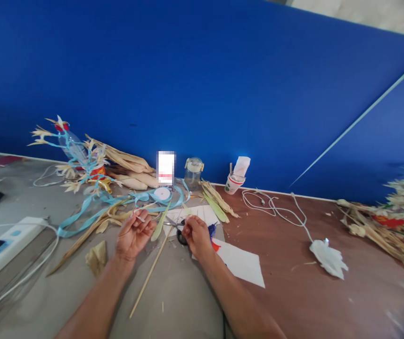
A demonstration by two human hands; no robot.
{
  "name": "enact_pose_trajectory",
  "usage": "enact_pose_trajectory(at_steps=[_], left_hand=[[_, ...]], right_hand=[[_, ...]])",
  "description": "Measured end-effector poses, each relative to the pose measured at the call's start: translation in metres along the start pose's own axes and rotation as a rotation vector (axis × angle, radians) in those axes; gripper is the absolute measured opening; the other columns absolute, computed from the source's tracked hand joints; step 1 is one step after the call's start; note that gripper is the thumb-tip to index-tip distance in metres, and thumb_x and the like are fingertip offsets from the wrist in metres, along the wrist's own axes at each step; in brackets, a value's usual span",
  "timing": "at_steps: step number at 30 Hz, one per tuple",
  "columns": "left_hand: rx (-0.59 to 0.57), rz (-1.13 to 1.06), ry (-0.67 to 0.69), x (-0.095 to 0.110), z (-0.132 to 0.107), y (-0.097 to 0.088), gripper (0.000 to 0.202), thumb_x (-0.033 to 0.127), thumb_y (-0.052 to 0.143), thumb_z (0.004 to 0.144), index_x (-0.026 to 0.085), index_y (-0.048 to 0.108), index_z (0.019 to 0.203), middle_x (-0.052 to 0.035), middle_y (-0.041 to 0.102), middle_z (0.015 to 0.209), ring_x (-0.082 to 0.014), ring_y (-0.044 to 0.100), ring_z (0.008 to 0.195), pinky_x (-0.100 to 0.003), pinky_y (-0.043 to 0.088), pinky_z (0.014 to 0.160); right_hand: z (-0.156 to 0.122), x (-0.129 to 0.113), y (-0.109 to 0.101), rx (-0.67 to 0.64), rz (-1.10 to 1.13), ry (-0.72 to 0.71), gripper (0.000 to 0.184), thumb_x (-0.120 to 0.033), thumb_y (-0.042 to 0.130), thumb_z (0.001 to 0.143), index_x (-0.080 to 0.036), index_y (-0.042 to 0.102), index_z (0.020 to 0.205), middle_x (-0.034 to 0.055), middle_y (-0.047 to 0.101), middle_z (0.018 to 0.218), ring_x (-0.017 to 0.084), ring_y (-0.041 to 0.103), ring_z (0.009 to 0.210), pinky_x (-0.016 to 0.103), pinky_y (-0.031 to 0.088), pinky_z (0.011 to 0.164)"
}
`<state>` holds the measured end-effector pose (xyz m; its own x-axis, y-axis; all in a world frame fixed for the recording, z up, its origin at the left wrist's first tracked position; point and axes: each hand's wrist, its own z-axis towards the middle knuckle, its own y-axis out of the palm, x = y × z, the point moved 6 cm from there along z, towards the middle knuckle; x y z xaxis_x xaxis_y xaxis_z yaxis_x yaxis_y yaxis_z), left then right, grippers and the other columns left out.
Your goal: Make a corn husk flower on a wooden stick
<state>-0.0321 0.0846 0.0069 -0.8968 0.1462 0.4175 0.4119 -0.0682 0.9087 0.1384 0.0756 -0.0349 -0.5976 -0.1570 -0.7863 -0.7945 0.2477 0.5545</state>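
Note:
My left hand is closed, palm turned up, its thumb and fingertips pinching a small thin pale strip. To its right, my right hand has its fingers pressed together in a pinch; what they hold, if anything, is too small to make out. Scissors with black handles lie beside the right fingers, partly hidden. A green husk leaf and a thin wooden stick lie between the hands. Behind the right wrist a blue tool with a red-orange part shows, mostly covered.
Blue ribbon, dried corn husks and a ribbon-wrapped husk-flower branch lie left. A glass jar and paper cup stand by the blue partition. White paper, a cable and a power strip are around.

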Motion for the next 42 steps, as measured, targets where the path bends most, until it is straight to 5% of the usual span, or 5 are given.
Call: enact_pose_trajectory(at_steps=[5, 14, 20, 26, 42], left_hand=[[0.019, 0.127, -0.054, -0.010, 0.004, -0.006, 0.030, 0.018, 0.075, 0.068, 0.016, 0.045, 0.067, 0.0098, 0.034, 0.055, -0.0023, 0.027, 0.043, -0.020, 0.036, 0.050], [0.101, 0.372, -0.065, -0.028, 0.003, -0.012, 0.023, 0.022, 0.077, 0.068, 0.014, 0.055, 0.065, 0.0083, 0.042, 0.052, -0.0020, 0.030, 0.043, -0.019, 0.034, 0.048], [0.126, 0.439, -0.084, -0.038, 0.000, -0.013, 0.024, 0.025, 0.082, 0.060, 0.016, 0.062, 0.071, 0.0084, 0.047, 0.051, -0.0024, 0.036, 0.044, -0.018, 0.035, 0.048], [0.146, 0.532, -0.072, -0.048, -0.004, -0.012, 0.027, 0.026, 0.084, 0.054, 0.016, 0.065, 0.070, 0.0044, 0.059, 0.062, -0.0070, 0.051, 0.057, -0.020, 0.041, 0.056], [0.043, 0.526, -0.262, -0.047, -0.004, -0.013, 0.025, 0.024, 0.084, 0.057, 0.011, 0.069, 0.072, 0.0002, 0.060, 0.061, -0.0050, 0.047, 0.052, -0.016, 0.037, 0.051]], right_hand=[[-0.002, 0.007, 0.005, -0.043, -0.094, 0.079, 0.035, -0.049, 0.066, 0.066, -0.017, 0.053, 0.063, -0.0056, 0.047, 0.050, 0.005, 0.037, 0.038, 0.020, 0.024, 0.040], [-0.008, 0.008, 0.012, -0.112, -0.377, -0.090, 0.026, -0.040, 0.061, 0.071, -0.015, 0.064, 0.074, -0.0045, 0.049, 0.045, 0.007, 0.039, 0.040, 0.020, 0.027, 0.041], [-0.016, 0.009, 0.025, -0.233, -0.432, -0.172, 0.024, -0.028, 0.061, 0.068, -0.018, 0.065, 0.089, -0.0017, 0.060, 0.071, 0.006, 0.043, 0.046, 0.021, 0.032, 0.045], [-0.017, 0.006, 0.027, -0.206, -0.484, -0.257, 0.014, -0.027, 0.065, 0.066, -0.019, 0.054, 0.071, -0.0044, 0.051, 0.063, 0.009, 0.044, 0.053, 0.023, 0.036, 0.053], [-0.011, 0.010, 0.023, -0.312, -0.542, -0.185, 0.013, -0.025, 0.065, 0.063, -0.018, 0.054, 0.062, -0.0050, 0.050, 0.056, 0.008, 0.040, 0.051, 0.021, 0.031, 0.050]])
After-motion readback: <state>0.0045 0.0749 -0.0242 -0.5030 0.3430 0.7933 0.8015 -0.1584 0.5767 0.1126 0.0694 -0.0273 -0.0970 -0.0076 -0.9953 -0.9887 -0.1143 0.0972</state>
